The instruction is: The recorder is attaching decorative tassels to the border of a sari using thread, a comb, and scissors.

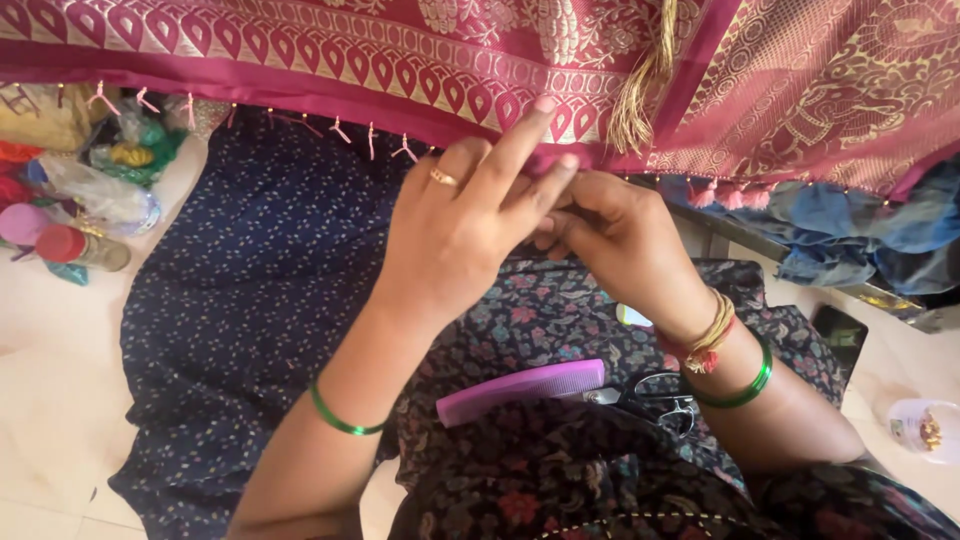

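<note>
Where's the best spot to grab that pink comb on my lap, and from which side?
Grip the pink comb by its plain upper spine near the left end, coming from above with the left hand. That end lies bare on the dark floral cloth, while the right end sits next to the scissors, and the teeth run along the lower edge.

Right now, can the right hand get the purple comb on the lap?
Probably yes. The comb lies uncovered on the lap just below the right hand, with nothing between them, but that hand is busy pinching the maroon cloth edge.
</note>
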